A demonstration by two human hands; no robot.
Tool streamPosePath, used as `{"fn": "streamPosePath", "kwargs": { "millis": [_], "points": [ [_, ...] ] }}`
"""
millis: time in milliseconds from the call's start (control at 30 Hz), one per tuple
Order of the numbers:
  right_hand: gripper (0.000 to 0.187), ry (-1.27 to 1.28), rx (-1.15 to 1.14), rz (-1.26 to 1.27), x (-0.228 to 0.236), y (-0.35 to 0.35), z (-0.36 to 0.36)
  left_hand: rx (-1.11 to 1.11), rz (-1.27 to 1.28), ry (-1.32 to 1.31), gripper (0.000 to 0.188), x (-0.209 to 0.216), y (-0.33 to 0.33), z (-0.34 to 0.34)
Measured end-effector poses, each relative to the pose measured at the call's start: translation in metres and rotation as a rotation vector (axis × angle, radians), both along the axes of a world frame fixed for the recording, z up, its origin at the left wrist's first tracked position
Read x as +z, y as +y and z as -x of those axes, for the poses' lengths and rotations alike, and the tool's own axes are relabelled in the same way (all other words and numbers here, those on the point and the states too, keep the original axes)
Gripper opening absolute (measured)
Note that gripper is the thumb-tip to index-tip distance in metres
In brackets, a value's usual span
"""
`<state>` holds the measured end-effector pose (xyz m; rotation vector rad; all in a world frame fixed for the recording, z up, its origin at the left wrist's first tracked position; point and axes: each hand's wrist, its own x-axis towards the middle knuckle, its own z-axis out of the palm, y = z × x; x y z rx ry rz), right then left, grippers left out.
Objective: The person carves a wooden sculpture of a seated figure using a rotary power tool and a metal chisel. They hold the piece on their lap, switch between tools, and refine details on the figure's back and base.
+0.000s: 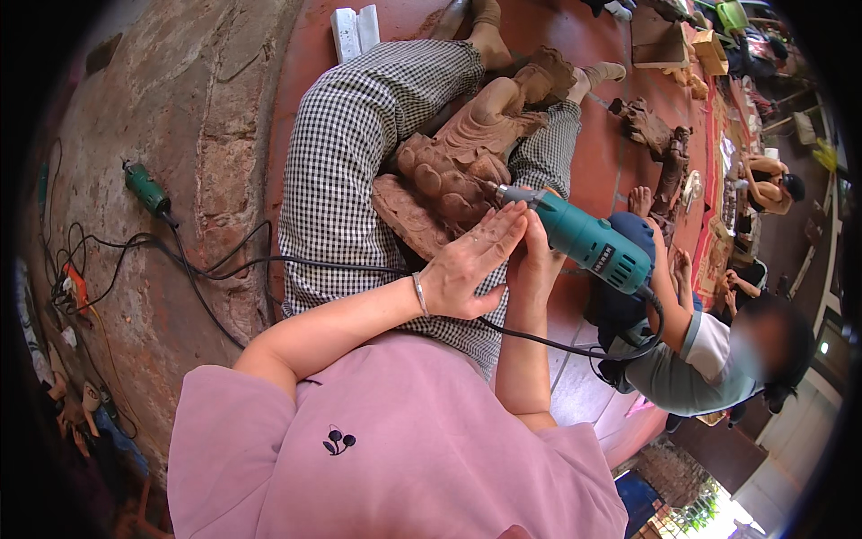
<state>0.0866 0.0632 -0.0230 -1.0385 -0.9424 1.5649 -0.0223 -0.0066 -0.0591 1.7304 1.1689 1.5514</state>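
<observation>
A carved reddish-brown wooden statue [474,136] with rounded lumps at its base lies tilted between my legs, in checked trousers. My right hand [537,253] grips a green die grinder [588,235] near its front end. The grinder's thin bit points left and meets the carved base, though actual contact is hard to make out. My left hand [469,269], with a bracelet at the wrist, is flat with fingers stretched out. Its fingertips lie against the right hand beside the tool's metal nose. A black cord [557,346] loops from the grinder's back end under my wrists.
Another green power tool [145,190] lies on the worn ground at left, among tangled black cables. A white angular block [356,34] sits beyond my left knee. At right, a seated person [696,355] is close by, with more dark carvings [660,144] on the red tiles.
</observation>
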Motion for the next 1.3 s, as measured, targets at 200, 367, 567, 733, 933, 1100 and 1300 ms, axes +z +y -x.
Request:
{"fn": "streamPosePath", "kwargs": {
  "millis": [200,367,567,733,933,1100,1300],
  "points": [
    [0.047,0.020,-0.005,-0.055,-0.009,0.002,-0.002,-0.004,-0.010,0.010,0.100,0.000,0.007,-0.001],
    [0.047,0.013,0.000,0.010,-0.009,-0.001,-0.012,-0.046,0.010,0.051,0.100,-0.003,0.002,0.000],
    [0.049,0.073,-0.036,0.041,-0.007,0.003,-0.008,-0.030,0.003,0.045,0.100,0.001,0.010,0.001],
    [0.044,0.034,-0.014,-0.042,-0.009,0.010,-0.004,-0.016,-0.002,-0.006,0.097,0.006,0.016,0.003],
    [0.049,0.045,-0.007,0.069,0.002,0.005,-0.012,-0.022,-0.025,0.008,0.092,0.005,0.012,0.003],
    [0.050,0.062,-0.038,0.056,0.003,0.017,-0.001,-0.003,0.021,-0.008,0.094,0.013,0.024,0.005],
    [0.050,0.057,0.001,0.041,0.000,0.014,-0.011,-0.025,-0.004,0.019,0.094,0.008,0.019,0.005]
  ]
}}
